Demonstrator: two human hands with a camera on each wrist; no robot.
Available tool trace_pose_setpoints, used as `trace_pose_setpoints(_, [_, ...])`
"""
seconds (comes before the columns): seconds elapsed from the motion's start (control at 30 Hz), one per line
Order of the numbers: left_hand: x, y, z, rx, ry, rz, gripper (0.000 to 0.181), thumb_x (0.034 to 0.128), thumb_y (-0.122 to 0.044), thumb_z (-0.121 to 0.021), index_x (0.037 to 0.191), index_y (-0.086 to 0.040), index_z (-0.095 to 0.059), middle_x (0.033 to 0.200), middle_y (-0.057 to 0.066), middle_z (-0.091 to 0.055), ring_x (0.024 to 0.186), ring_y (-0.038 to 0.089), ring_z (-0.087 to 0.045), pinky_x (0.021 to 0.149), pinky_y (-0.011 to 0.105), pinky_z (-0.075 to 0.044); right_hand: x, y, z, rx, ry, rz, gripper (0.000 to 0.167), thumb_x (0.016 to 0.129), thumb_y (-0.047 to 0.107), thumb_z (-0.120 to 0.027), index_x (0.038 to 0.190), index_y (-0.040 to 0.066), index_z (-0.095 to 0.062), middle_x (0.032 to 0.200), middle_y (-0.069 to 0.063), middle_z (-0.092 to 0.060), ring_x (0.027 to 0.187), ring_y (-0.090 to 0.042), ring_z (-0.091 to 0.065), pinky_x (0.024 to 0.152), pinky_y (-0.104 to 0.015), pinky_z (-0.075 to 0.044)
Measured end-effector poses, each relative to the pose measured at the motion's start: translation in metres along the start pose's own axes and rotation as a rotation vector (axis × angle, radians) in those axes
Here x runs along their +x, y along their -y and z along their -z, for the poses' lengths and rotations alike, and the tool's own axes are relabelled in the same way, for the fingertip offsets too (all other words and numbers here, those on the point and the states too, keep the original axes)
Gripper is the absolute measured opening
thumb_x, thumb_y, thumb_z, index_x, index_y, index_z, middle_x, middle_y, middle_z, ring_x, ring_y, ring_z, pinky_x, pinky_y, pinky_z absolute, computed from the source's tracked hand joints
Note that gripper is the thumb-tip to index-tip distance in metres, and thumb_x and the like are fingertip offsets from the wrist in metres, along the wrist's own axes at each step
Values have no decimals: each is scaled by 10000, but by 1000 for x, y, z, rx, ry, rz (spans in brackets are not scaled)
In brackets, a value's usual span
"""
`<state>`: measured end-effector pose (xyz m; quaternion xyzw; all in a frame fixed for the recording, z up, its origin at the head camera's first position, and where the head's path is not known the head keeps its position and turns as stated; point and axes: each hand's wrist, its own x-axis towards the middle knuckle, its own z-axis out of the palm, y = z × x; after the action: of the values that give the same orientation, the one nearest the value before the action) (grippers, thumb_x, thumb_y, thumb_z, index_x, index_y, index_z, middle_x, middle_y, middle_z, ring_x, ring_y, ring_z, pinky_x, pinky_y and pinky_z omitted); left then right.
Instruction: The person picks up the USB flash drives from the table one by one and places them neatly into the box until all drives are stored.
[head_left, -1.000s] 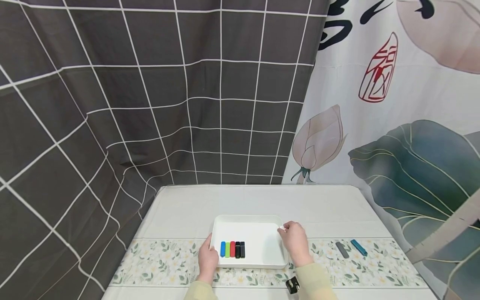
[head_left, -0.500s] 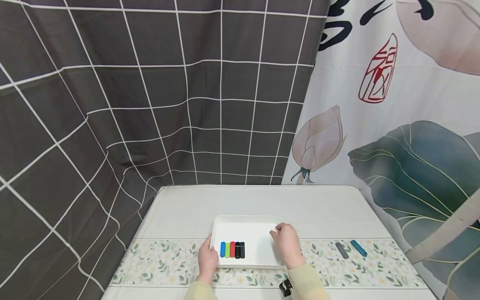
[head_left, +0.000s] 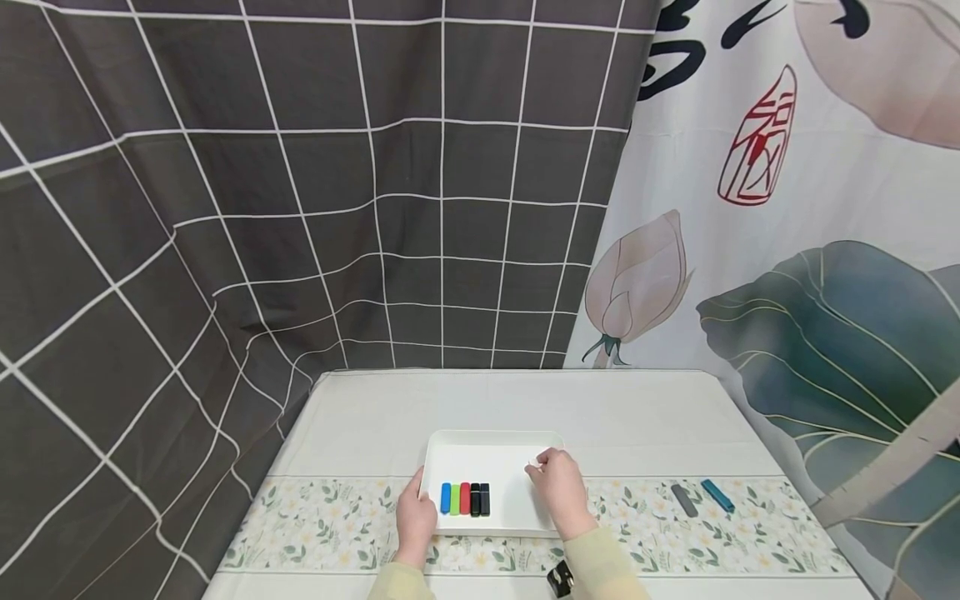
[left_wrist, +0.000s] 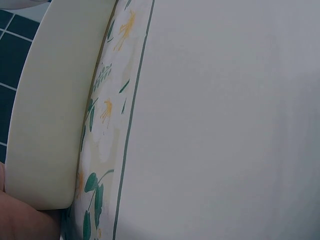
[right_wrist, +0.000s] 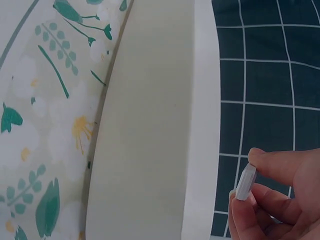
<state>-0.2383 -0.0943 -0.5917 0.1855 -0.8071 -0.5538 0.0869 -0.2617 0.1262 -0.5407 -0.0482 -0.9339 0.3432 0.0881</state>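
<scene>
Right fingers (right_wrist: pixel 272 163) pinch our white piece (right_wrist: pixel 245 184) over the tray (head_left: pixel 480 454) our left hand (head_left: pixel 416 510) grips, five pieces (head_left: pixel 465 499) already lined up left of them, and we've seemingly a grey block (head_left: pixel 684 500) and a blue block (head_left: pixel 717 495) remaining, well to their right on the counter (head_left: pixel 510 400).

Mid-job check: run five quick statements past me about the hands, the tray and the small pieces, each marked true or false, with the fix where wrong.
1. The right hand pinches a small white piece. True.
2. The left hand holds the white tray at its left side. True.
3. Only three pieces lie in the tray. False: five lie there, side by side.
4. The red piece lies between the green piece and a black one. True.
5. The grey piece lies inside the tray. False: the grey piece lies on the tablecloth, right of the tray.
</scene>
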Motion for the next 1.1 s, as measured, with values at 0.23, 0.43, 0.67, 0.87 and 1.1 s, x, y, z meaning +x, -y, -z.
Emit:
trace_pose_setpoints(0.23, [0,0,-1,-1,1,3,557,930,140,-414,1481,79,-469,1516,310,-486,1434,528,-412,1211,630,-374,-2,3,-8,-3,25,-11,231,863,117,-790,967,-73,-711,820,-117,-684,722,-184,-631,631,-349,-597])
trace_pose_setpoints(0.43, [0,0,-2,-7,4,10,550,941,126,-412,1486,74,-465,1521,305,-483,1437,524,-411,1215,632,-366,-3,3,-16,0,70,-40,233,879,135,-778,991,-57,-707,846,-102,-682,736,-165,-632,637,-334,-606])
trace_pose_setpoints(0.67, [-1,0,-2,-5,-1,6,538,946,123,-416,1480,77,-471,1518,306,-487,1437,522,-412,1219,630,-362,-4,1,-26,-3,106,-41,225,886,148,-772,981,-43,-701,906,-134,-731,779,-193,-668,718,-380,-634])
trace_pose_setpoints(0.87, [0,-1,-1,-11,8,12,555,942,128,-408,1492,75,-453,1528,309,-472,1440,531,-398,1209,638,-370,-5,1,-34,4,127,-43,218,883,145,-775,969,-36,-689,888,-115,-696,775,-187,-643,706,-367,-622])
trace_pose_setpoints(1.1, [0,0,0,-19,7,8,563,927,138,-408,1484,82,-462,1519,316,-479,1438,534,-400,1214,643,-359,-10,1,-45,-3,130,-41,206,863,140,-789,933,-20,-679,873,-109,-683,773,-200,-628,715,-389,-612])
